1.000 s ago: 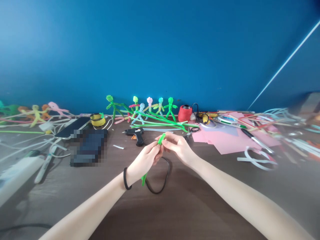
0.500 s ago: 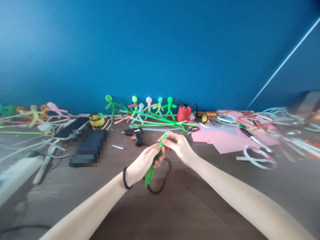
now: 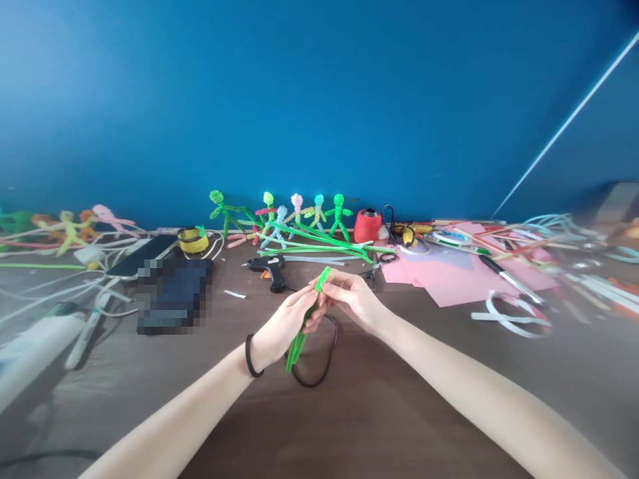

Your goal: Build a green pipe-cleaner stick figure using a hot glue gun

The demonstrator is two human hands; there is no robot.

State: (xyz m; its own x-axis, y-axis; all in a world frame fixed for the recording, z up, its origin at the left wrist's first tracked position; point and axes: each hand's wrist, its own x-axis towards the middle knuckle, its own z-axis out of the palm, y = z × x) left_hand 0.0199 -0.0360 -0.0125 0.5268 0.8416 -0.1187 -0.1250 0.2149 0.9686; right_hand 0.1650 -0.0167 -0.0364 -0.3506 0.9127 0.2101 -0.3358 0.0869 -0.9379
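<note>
A bundle of bright green pipe cleaners (image 3: 297,347) is held above the middle of the table, its long ends hanging down toward me. My left hand (image 3: 287,324) is closed around the bundle, a dark band on its wrist. The fingertips of my right hand (image 3: 353,301) are pinched on the upper part, just below the top end that sticks out. Fingers partly hide the middle of the bundle. Behind my hands lie a black glue gun (image 3: 273,270) and more loose green pipe cleaners (image 3: 329,241).
Small pipe-cleaner figures (image 3: 339,214) stand along the blue wall. A red spool (image 3: 368,226), scissors (image 3: 370,276) and pink paper sheets (image 3: 452,283) lie to the right. Leftward are a phone (image 3: 142,256), a dark pixelated object (image 3: 177,296) and a yellow tape roll (image 3: 194,240).
My right hand has shifted slightly down and left along the bundle. The bundle's top end has tilted a little, and its lower ends have moved slightly left.
</note>
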